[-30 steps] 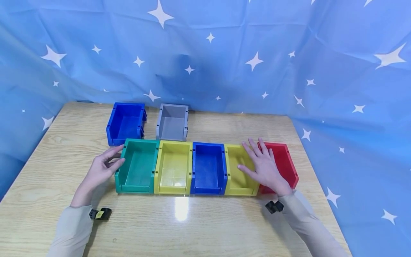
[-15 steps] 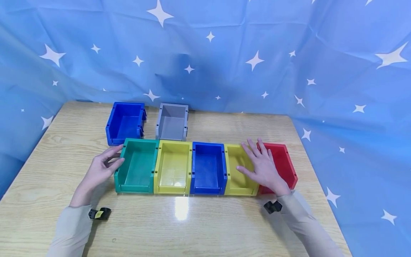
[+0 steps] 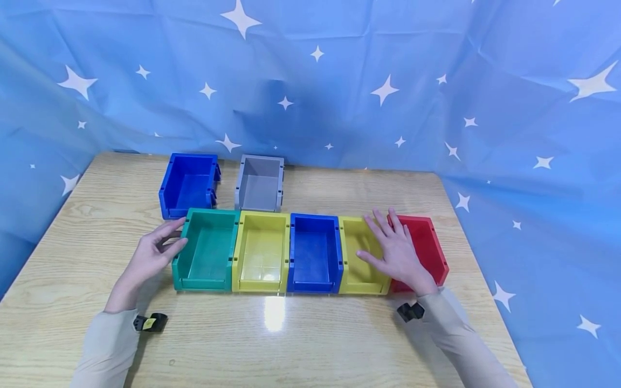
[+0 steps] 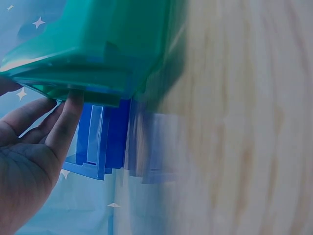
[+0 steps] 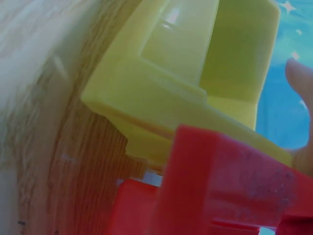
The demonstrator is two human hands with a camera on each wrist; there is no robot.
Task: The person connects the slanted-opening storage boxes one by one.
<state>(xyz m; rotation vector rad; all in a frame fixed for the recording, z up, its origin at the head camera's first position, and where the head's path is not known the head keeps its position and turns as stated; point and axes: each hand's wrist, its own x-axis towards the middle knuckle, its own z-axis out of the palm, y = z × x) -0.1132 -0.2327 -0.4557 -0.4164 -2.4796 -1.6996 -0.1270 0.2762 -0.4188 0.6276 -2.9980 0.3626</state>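
A row of plastic storage bins stands side by side in the head view: a green bin [image 3: 208, 248], a yellow bin [image 3: 262, 285], a blue bin [image 3: 315, 250], a second yellow bin [image 3: 361, 283] and a red bin [image 3: 427, 242]. At the green bin's left wall, my left hand [image 3: 147, 258] has its fingertips against the side; the left wrist view shows fingers [image 4: 66, 120] fairly straight under the rim. My right hand [image 3: 400, 256] lies with fingers spread over the shared edge of the right yellow bin and the red bin, hiding part of both.
Behind the row, a smaller blue bin [image 3: 190, 183] and a grey bin [image 3: 260, 183] stand apart on the wooden table [image 3: 218, 345]. A blue star-patterned cloth [image 3: 330, 70] hangs at the back and right. Wrist cameras sit on both sleeves.
Both hands stay at the bins in nearly the same pose. The red bin and right hand shift very slightly left; the whole head view drifts a little.
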